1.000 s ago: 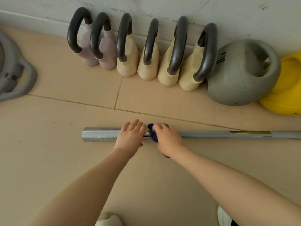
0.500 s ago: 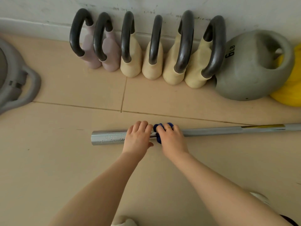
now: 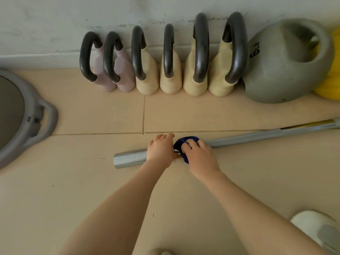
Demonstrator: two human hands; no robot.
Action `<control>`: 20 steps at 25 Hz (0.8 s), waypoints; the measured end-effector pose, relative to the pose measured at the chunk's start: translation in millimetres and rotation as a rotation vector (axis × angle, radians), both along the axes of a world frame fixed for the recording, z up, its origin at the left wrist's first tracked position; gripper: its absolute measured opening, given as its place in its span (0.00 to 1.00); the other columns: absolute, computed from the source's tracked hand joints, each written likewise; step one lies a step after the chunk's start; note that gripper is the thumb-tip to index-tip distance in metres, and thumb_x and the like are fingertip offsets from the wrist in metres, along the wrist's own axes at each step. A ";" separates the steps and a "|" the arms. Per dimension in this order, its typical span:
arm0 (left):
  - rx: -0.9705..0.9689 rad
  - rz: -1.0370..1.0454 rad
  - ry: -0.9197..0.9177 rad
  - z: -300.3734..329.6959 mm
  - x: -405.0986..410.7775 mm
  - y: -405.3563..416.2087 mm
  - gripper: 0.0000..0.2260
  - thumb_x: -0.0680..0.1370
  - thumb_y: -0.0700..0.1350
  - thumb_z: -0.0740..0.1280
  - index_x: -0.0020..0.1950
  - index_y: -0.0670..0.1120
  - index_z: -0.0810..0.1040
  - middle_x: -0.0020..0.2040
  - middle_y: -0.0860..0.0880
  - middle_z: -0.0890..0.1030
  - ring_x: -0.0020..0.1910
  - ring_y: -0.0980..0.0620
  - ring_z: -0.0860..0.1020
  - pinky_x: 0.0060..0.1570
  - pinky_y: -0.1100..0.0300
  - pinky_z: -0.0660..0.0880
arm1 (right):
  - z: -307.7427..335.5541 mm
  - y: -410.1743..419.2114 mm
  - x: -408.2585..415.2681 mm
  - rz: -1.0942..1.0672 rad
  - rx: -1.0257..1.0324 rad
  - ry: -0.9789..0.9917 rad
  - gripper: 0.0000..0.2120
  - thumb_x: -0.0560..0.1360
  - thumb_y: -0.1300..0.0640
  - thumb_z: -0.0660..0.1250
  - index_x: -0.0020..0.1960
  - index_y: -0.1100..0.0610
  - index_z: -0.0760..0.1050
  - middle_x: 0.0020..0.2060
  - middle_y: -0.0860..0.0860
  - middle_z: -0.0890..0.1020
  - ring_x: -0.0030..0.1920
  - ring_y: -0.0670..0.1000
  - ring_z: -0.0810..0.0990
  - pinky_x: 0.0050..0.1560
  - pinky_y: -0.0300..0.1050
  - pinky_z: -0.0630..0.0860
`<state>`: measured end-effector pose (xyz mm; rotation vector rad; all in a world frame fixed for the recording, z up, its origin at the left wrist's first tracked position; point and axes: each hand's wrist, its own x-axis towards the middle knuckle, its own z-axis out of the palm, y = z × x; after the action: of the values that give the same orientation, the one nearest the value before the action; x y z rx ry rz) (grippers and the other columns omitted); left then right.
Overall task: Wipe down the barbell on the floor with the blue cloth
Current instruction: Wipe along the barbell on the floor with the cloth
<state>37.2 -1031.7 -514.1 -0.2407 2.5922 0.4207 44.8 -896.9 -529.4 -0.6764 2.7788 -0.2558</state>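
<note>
**Desk:** Right hand (image 3: pixel 199 156) — what is it doing?

**Photographer:** It grips the blue cloth (image 3: pixel 185 144), bunched around the barbell (image 3: pixel 257 136), which lies on the tiled floor (image 3: pixel 73 190) in front of a row of kettlebells (image 3: pixel 217 74). Left hand (image 3: pixel 160 150) curls over the bar just beside it, on the thicker sleeve end, steadying.

**Desk:** How will the bar handle?

**Photographer:** Steel, so likely heavy, stiff and smooth; round, so it may roll. Pinning it as the left hand does looks sensible. The cloth is soft and light, and wraps easily around the shaft.

**Desk:** Where to hold?

**Photographer:** Near the cloth, on the sleeve.
</note>
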 end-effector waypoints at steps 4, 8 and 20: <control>0.048 0.024 -0.062 -3.6 -11.1 -7.8 0.29 0.76 0.51 0.67 0.73 0.49 0.59 0.69 0.48 0.70 0.74 0.49 0.56 0.69 0.52 0.59 | -7.0 45.3 -21.2 -0.303 0.095 0.161 0.11 0.62 0.67 0.70 0.43 0.59 0.76 0.43 0.58 0.82 0.40 0.62 0.78 0.38 0.51 0.75; 0.033 0.004 -0.092 -4.4 -13.7 -13.0 0.29 0.78 0.53 0.62 0.75 0.48 0.56 0.74 0.48 0.63 0.75 0.47 0.52 0.72 0.52 0.56 | -6.0 -8.8 -1.2 -0.193 -0.033 0.111 0.09 0.66 0.62 0.61 0.44 0.57 0.77 0.44 0.56 0.82 0.38 0.59 0.78 0.34 0.47 0.75; -0.006 -0.266 0.012 -13.0 21.3 56.7 0.28 0.81 0.42 0.55 0.77 0.48 0.44 0.78 0.50 0.40 0.76 0.48 0.42 0.74 0.55 0.49 | -18.9 51.2 -25.4 -0.195 -0.067 0.220 0.22 0.58 0.65 0.75 0.52 0.57 0.79 0.53 0.57 0.82 0.41 0.62 0.79 0.36 0.51 0.77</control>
<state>58.5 -975.0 -527.1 0.1049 2.5899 0.3181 19.4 -845.7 -548.3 -0.4737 3.0637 -0.3327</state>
